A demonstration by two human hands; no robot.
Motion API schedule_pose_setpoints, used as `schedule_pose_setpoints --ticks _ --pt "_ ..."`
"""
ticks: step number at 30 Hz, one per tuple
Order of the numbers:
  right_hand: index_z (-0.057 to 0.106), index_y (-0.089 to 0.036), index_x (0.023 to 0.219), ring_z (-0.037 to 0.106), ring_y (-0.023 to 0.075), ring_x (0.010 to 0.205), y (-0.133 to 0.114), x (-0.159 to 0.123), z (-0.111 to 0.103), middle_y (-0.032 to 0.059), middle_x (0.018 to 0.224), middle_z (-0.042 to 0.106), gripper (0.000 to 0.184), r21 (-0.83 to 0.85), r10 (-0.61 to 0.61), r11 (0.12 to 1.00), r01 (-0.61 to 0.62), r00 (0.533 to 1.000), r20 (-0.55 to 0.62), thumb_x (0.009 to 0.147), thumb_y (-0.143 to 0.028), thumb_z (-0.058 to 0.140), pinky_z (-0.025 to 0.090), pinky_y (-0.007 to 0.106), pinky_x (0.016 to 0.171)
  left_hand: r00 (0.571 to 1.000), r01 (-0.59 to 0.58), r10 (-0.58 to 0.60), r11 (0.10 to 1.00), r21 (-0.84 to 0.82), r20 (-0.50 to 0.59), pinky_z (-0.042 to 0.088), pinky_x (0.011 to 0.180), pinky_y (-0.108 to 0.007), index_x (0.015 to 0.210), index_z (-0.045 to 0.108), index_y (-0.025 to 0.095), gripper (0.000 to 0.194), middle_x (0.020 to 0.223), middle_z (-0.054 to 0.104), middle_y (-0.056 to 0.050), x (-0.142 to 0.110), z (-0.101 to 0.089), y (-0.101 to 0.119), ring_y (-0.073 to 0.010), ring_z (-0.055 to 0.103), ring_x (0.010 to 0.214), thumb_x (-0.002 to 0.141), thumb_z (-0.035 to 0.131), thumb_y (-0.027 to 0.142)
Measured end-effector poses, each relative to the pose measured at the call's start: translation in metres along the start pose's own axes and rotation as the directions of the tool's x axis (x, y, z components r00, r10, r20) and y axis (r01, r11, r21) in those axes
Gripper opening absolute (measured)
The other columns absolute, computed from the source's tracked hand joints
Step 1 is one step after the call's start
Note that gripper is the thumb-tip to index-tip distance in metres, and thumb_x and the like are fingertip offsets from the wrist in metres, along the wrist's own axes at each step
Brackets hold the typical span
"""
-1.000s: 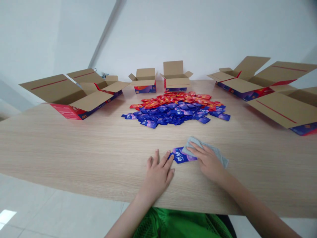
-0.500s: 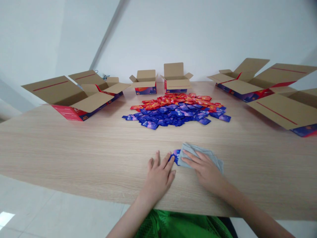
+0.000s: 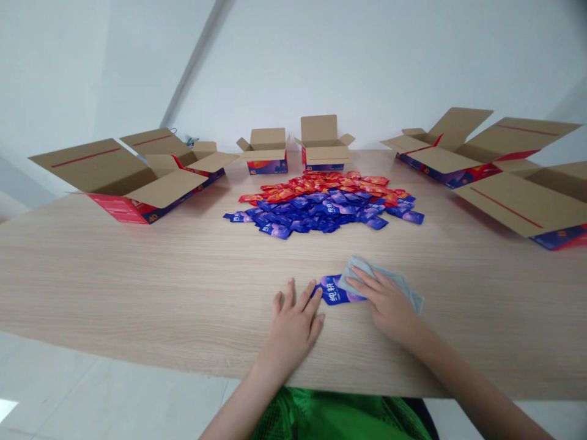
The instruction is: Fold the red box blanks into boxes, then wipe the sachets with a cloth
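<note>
A blue sachet (image 3: 334, 294) with white lettering lies flat on the table near its front edge. My left hand (image 3: 296, 318) is open, fingers spread, with fingertips pressing on the left end of the sachet. A folded grey cloth (image 3: 403, 284) covers part of the sachet's right end. My right hand (image 3: 389, 308) holds the cloth from above, fingers laid across it; its thumb is hidden.
Behind, a heap of blue sachets (image 3: 316, 211) lies in front of red sachets (image 3: 279, 193). Open cardboard boxes stand around: a left box (image 3: 123, 208), two at the back, including a small box (image 3: 268, 166), and several on the right, including a near box (image 3: 527, 205).
My right hand has slid the cloth to the right and slightly away from me, uncovering more of the blue sachet. My left hand has stayed on the sachet's left end.
</note>
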State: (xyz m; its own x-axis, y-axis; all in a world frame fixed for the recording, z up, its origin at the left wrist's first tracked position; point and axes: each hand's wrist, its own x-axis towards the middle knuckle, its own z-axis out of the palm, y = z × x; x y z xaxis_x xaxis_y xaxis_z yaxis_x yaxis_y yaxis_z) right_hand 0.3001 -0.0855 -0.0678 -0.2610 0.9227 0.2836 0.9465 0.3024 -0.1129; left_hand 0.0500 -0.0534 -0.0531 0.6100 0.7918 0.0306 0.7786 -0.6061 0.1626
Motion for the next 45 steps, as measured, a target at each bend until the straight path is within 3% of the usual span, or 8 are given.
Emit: schedule_pose_setpoints --ticks 4,9,14,26,30,35,40,45 --pt "0.054 -0.029 0.138 0.043 0.0262 0.134 -0.005 -0.005 0.000 -0.0034 0.153 0.040 0.071 0.038 -0.118 0.992 0.117 0.992 0.035 0.076 0.000 0.038 0.041 0.049 0.107 1.000 0.002 -0.003 1.000 0.003 0.015 0.030 0.107 -0.066 0.152 0.033 0.029 0.054 0.159 0.031 0.001 0.000 -0.001 0.000 -0.0440 0.019 0.144 0.098 0.042 0.034" --pt "0.056 -0.025 0.138 0.041 0.0255 0.136 0.003 -0.006 -0.001 0.0012 0.151 0.044 0.068 0.029 -0.016 0.999 0.017 1.000 -0.017 0.077 0.000 0.036 0.039 0.051 0.109 1.000 0.011 -0.011 1.000 0.002 0.003 0.030 0.107 -0.065 0.152 0.034 0.030 0.054 0.158 0.031 0.001 -0.001 -0.001 0.001 -0.0436 0.019 0.145 0.099 0.041 0.034" --pt "0.055 -0.029 0.139 0.042 0.0257 0.136 0.011 -0.013 -0.002 -0.0021 0.152 0.042 0.068 0.038 -0.118 0.992 0.118 0.993 0.005 0.078 -0.002 0.039 0.039 0.049 0.109 1.000 0.003 -0.003 1.000 0.000 0.005 0.031 0.106 -0.065 0.151 0.034 0.030 0.054 0.157 0.034 -0.002 -0.001 -0.002 0.001 -0.0433 0.020 0.144 0.098 0.042 0.035" --pt "0.058 -0.024 0.135 0.045 0.0233 0.134 0.019 -0.015 -0.002 0.0006 0.150 0.046 0.067 0.010 -0.030 0.999 0.031 0.999 -0.043 0.076 0.001 0.036 0.038 0.049 0.110 1.000 0.006 -0.006 1.000 0.007 0.009 0.030 0.107 -0.064 0.152 0.034 0.029 0.053 0.158 0.031 0.001 0.000 -0.001 0.000 -0.0429 0.019 0.145 0.099 0.039 0.036" --pt "0.057 -0.029 0.137 0.042 0.0259 0.136 0.015 -0.013 -0.003 -0.0021 0.151 0.044 0.068 0.048 -0.100 0.994 0.101 0.995 -0.010 0.077 -0.001 0.038 0.039 0.050 0.109 1.000 0.006 -0.006 1.000 0.004 0.018 0.030 0.107 -0.064 0.151 0.035 0.029 0.053 0.158 0.032 0.000 0.000 -0.004 0.001 -0.0431 0.020 0.144 0.099 0.041 0.035" --pt "0.060 -0.025 0.133 0.048 0.0253 0.130 0.019 -0.009 -0.005 0.0020 0.147 0.049 0.062 0.032 0.020 0.999 -0.019 0.999 -0.034 0.081 -0.002 0.036 0.041 0.051 0.107 1.000 0.013 -0.013 1.000 0.006 0.019 0.030 0.107 -0.064 0.151 0.036 0.029 0.053 0.158 0.033 -0.001 0.001 -0.004 0.002 -0.0427 0.019 0.145 0.099 0.041 0.035" --pt "0.059 -0.032 0.134 0.048 0.0235 0.130 0.024 -0.012 -0.009 -0.0038 0.148 0.047 0.063 0.077 -0.084 0.994 0.082 0.996 0.019 0.080 -0.004 0.039 0.041 0.048 0.107 1.000 0.008 -0.008 1.000 0.009 0.000 0.031 0.106 -0.064 0.151 0.035 0.030 0.053 0.157 0.034 -0.001 0.000 -0.002 0.001 -0.0427 0.020 0.144 0.098 0.041 0.035" --pt "0.059 -0.026 0.134 0.049 0.0239 0.130 0.029 -0.013 -0.010 0.0013 0.146 0.051 0.062 0.059 0.007 0.998 -0.005 1.000 -0.026 0.081 -0.003 0.036 0.039 0.051 0.109 1.000 0.011 -0.011 1.000 0.014 0.020 0.030 0.107 -0.064 0.151 0.035 0.029 0.053 0.158 0.032 0.000 0.001 -0.004 0.002 -0.0424 0.019 0.145 0.099 0.040 0.034"
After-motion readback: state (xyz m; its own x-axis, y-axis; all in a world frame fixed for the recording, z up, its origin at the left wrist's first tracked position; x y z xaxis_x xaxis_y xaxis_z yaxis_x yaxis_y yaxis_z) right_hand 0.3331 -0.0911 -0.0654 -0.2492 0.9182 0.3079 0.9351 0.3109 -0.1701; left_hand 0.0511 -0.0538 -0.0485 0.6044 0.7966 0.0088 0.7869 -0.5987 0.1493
